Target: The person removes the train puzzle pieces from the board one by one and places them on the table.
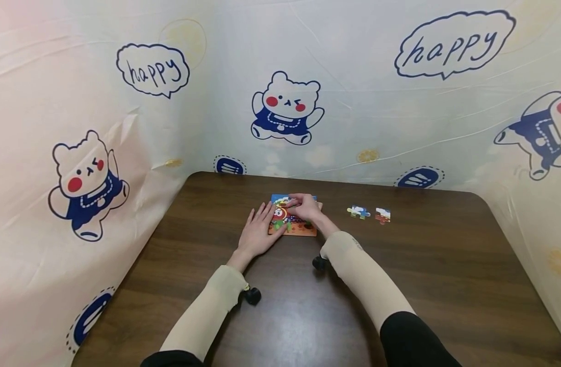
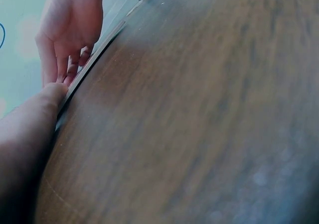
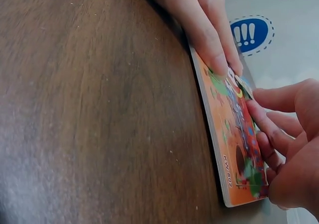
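Observation:
A colourful jigsaw puzzle board (image 1: 296, 232) with an orange lower border lies flat on the table, partly covered by both hands. My left hand (image 1: 256, 235) rests on its left side, fingers straight and thumb along the lower edge. Over the upper middle of the board is my right hand (image 1: 305, 208), fingers bent, pinching a puzzle piece (image 3: 244, 88) that sits tilted at the board's surface. Much of that piece is hidden by the fingers. In the right wrist view the right hand (image 3: 294, 139) comes in from the right, close to the left fingertips.
Two loose puzzle pieces lie right of the board: a blue and yellow one (image 1: 358, 212) and a red and white one (image 1: 383, 215). The brown wooden table (image 1: 445, 265) ends at a printed cloth backdrop (image 1: 354, 117) behind and at both sides.

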Motion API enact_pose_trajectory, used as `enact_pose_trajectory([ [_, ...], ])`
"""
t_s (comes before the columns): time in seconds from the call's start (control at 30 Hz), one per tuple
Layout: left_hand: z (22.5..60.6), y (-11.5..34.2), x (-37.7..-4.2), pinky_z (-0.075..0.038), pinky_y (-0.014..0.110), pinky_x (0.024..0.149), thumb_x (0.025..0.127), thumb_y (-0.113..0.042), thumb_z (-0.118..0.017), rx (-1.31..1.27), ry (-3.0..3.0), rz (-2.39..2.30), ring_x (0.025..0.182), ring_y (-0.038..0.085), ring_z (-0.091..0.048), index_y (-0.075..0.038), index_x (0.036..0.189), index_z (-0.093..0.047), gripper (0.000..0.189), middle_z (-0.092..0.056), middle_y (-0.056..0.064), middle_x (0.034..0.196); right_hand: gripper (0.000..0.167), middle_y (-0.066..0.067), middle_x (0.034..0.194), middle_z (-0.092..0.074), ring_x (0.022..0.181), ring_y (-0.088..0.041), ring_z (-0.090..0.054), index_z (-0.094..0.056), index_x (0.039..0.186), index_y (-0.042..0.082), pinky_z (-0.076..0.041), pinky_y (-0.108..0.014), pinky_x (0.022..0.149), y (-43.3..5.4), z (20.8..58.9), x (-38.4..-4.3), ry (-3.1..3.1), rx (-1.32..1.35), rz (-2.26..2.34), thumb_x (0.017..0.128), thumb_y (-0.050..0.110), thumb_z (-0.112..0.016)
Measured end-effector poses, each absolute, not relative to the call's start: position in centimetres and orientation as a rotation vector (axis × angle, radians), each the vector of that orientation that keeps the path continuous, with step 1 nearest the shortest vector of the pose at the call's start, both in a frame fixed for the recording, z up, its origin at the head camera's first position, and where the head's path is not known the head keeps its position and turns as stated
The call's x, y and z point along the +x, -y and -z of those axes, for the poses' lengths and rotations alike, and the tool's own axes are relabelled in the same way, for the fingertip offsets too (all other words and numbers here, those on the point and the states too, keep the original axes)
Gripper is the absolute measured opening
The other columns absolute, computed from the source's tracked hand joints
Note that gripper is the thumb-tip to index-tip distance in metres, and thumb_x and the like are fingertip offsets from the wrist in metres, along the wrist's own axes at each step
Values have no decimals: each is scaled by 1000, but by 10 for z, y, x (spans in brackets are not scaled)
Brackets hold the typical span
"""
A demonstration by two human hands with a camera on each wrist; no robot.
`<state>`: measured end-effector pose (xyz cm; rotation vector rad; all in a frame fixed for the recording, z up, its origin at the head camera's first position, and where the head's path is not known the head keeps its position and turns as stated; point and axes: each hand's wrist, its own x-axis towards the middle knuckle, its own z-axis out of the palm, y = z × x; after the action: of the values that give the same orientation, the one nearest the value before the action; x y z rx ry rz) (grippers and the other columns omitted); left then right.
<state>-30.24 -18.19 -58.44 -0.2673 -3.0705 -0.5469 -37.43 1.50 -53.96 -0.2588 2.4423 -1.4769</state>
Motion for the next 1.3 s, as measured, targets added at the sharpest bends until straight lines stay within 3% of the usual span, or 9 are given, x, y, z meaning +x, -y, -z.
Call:
enact_pose_trajectory([
  [0.3, 584, 183, -303, -9, 56, 143, 106, -77, -46, -274, 3051, 578, 174, 27, -18, -23, 174, -36, 87, -26, 6, 184, 43, -13, 116, -84, 143, -32, -63, -69, 148, 10, -16, -60, 123, -11, 544, -373, -2533, -233, 1506, 105, 12, -74],
  [0.5, 584, 183, -303, -10, 57, 142, 106, -76, -47, -294, 3051, 560, 174, 28, -18, -23, 174, -36, 87, -26, 7, 184, 37, -13, 110, -85, 133, -32, -69, -74, 140, 10, -20, -57, 120, -7, 547, -370, -2593, -185, 1558, 104, 14, -76],
  [0.67, 584, 184, -303, -10, 57, 143, 106, -75, -48, -294, 3054, 568, 174, 28, -18, -25, 174, -36, 85, -27, 8, 184, 34, -13, 107, -86, 135, -32, -68, -76, 137, 9, -23, -57, 118, -3, 548, -369, -2640, -140, 1583, 104, 16, -78],
  [1.07, 581, 181, -300, -9, 57, 143, 107, -74, -46, -292, 3061, 546, 174, 29, -17, -23, 175, -35, 85, -25, 9, 185, 34, -17, 107, -85, 136, -34, -67, -77, 133, 5, -23, -58, 130, -8, 552, -369, -2642, -132, 1653, 101, 14, -81],
  [1.17, 582, 182, -301, -9, 57, 143, 107, -74, -45, -295, 3056, 544, 174, 29, -17, -23, 175, -34, 86, -25, 8, 185, 35, -19, 109, -85, 129, -35, -73, -76, 134, 4, -35, -53, 132, -14, 549, -369, -2608, -137, 1680, 101, 13, -81],
  [1.3, 582, 182, -301, -10, 57, 143, 107, -74, -45, -294, 3053, 547, 174, 29, -18, -22, 174, -35, 86, -25, 8, 185, 36, -21, 111, -84, 115, -36, -80, -75, 135, 1, -58, -51, 114, -26, 545, -367, -2562, -167, 1729, 100, 9, -81],
])
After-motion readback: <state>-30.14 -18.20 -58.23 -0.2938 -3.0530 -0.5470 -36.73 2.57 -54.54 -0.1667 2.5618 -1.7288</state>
